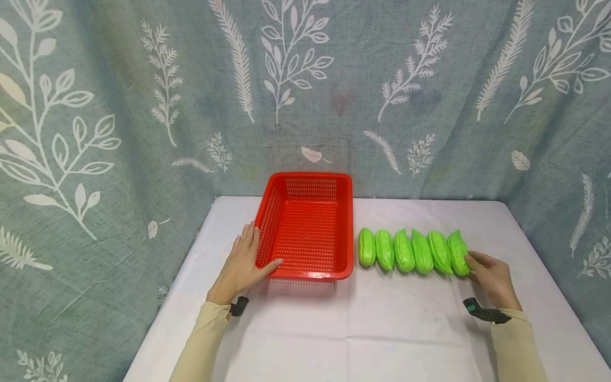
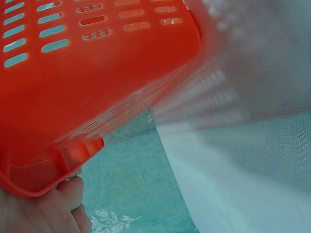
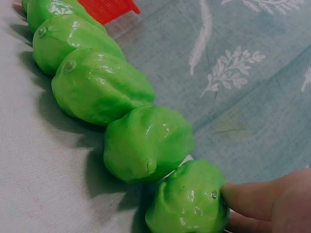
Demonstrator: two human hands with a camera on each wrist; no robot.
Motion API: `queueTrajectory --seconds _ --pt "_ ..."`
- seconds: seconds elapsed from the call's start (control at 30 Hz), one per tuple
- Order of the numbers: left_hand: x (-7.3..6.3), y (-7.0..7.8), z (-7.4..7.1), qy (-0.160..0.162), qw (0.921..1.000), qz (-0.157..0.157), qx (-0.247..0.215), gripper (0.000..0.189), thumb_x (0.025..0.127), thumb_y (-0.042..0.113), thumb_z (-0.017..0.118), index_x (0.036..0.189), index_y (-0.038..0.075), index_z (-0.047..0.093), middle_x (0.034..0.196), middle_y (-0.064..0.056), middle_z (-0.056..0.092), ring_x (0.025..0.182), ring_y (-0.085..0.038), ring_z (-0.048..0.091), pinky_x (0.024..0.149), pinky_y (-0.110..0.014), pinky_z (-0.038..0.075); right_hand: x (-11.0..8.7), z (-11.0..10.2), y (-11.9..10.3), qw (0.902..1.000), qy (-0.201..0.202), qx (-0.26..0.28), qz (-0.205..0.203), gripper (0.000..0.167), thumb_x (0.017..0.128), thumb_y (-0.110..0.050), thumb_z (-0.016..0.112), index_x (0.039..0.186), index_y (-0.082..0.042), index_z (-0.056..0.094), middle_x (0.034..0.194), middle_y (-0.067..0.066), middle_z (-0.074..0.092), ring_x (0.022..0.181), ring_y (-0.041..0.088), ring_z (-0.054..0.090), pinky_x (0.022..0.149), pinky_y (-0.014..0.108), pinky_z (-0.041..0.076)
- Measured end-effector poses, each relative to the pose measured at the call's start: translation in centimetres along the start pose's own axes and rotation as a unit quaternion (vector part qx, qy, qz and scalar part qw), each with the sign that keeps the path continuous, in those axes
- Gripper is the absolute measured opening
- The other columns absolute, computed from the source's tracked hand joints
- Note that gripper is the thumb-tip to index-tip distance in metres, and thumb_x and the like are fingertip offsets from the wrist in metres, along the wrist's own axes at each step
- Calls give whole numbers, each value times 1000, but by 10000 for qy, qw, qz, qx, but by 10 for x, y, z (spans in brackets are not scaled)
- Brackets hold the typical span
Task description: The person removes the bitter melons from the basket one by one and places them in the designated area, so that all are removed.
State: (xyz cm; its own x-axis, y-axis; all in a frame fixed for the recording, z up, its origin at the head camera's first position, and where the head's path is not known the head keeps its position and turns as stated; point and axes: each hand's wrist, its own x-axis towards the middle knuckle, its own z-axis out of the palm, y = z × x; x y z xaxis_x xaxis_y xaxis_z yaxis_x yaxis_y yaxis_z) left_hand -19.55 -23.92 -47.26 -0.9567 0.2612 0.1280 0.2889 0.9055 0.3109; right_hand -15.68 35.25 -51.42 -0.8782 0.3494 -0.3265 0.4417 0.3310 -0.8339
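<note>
A red perforated plastic basket stands on the white table, with nothing inside it. My left hand rests on its front left corner, fingers extended along the left rim and thumb over the front rim. In the left wrist view, part of that hand shows beneath the basket's rim. Right of the basket, several glossy green gourds lie side by side in a row. At the row's right end, my right hand touches the right side of the last gourd with thumb and fingertips. That gourd's far side is partly hidden.
The other gourds extend leftward almost to the basket's right wall. A white cloth covers the table. A grey-green leaf-patterned curtain hangs behind the table and on both sides.
</note>
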Motion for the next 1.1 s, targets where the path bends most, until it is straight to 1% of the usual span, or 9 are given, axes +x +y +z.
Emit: queueTrajectory --seconds 0.1,0.37,0.67,0.77,0.83,0.87,0.9,0.97,1.1 --pt "0 0 1 24 10000 20 -3 117 90 77 56 163 -4 14 175 -17 0 163 -38 6 131 -58 13 -1 0 -1 10000 -7 19 36 72 108 -45 43 160 4 30 164 31 33 150 47 38 114 54 47" --pt "1 -2 2 52 10000 21 -8 117 90 77 55 163 -4 14 175 -17 1 164 -38 5 132 -57 13 0 -3 -1 9999 -9 105 82 73 109 -44 42 160 6 27 164 34 29 150 50 36 118 57 41" --pt "1 -1 2 6 10000 -39 -6 117 90 78 55 163 -4 15 175 -19 3 163 -38 5 132 -58 13 -2 -6 -1 9999 -115 64 -20 75 109 -48 37 160 7 27 162 35 32 148 49 40 116 56 43" --pt "1 -1 2 -3 10000 -34 8 118 90 78 55 163 -4 14 175 -19 3 163 -38 5 132 -58 13 -4 -8 -1 9999 -126 48 -47 77 109 -50 37 160 7 26 162 35 32 147 50 40 118 60 41" --pt "1 0 2 12 10000 -13 22 118 90 78 55 163 -4 13 175 -20 3 163 -39 6 131 -59 13 -5 -10 -2 9999 -118 43 -110 77 109 -50 37 160 7 26 162 35 31 147 50 40 118 62 39" --pt "1 0 2 20 10000 -3 29 118 90 78 55 163 -4 13 175 -20 3 163 -40 7 131 -59 14 -6 -11 -2 9998 -88 -2 -170 77 109 -50 36 160 7 27 161 36 33 146 50 41 117 62 40" --pt "1 0 2 18 10000 -1 21 118 90 78 55 163 -4 13 175 -20 4 163 -40 7 131 -59 14 -7 -13 -2 9996 -59 -61 -254 77 109 -50 36 159 7 28 161 35 34 144 49 42 115 59 43" --pt "1 0 2 -18 10000 -24 9 118 90 78 55 164 -4 13 175 -20 4 163 -39 6 131 -59 13 -10 -15 -4 9989 -7 -102 -449 76 109 -50 36 159 7 30 160 36 35 142 50 44 113 61 44" --pt "1 -1 1 -120 9999 -101 -38 118 90 80 53 164 -1 10 176 -17 0 164 -36 1 132 -57 11 -13 -16 -11 9970 304 -184 -683 73 109 -50 38 158 4 36 158 33 42 138 48 48 110 59 48"
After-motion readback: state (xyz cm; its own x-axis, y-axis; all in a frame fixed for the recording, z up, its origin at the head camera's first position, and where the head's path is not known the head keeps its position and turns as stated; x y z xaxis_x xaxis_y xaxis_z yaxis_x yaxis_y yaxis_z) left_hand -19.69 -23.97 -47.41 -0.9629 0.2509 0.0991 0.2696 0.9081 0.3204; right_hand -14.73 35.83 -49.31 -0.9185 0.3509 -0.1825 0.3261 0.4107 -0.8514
